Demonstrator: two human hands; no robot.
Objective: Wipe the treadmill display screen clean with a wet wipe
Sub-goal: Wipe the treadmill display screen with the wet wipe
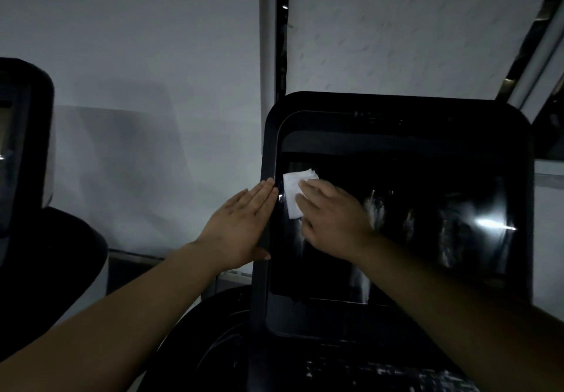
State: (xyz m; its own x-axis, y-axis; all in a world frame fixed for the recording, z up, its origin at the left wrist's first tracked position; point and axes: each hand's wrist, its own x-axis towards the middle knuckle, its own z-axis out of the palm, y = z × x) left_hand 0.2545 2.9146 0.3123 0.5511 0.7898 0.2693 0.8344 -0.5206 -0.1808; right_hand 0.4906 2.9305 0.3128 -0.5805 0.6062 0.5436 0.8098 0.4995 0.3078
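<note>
Pressing the wipe [292, 195] flat at the screen's [412, 223] upper-left corner, right hand [331, 219]; unwiped glass lies rightward; left hand [241, 226] flat, steadying the frame [268, 153]

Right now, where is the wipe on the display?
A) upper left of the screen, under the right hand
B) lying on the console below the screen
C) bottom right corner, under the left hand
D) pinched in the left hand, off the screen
A: the white wet wipe lies flat against the upper left of the treadmill display screen, under the fingers of the right hand; the left hand rests flat on the frame's left edge.
</note>
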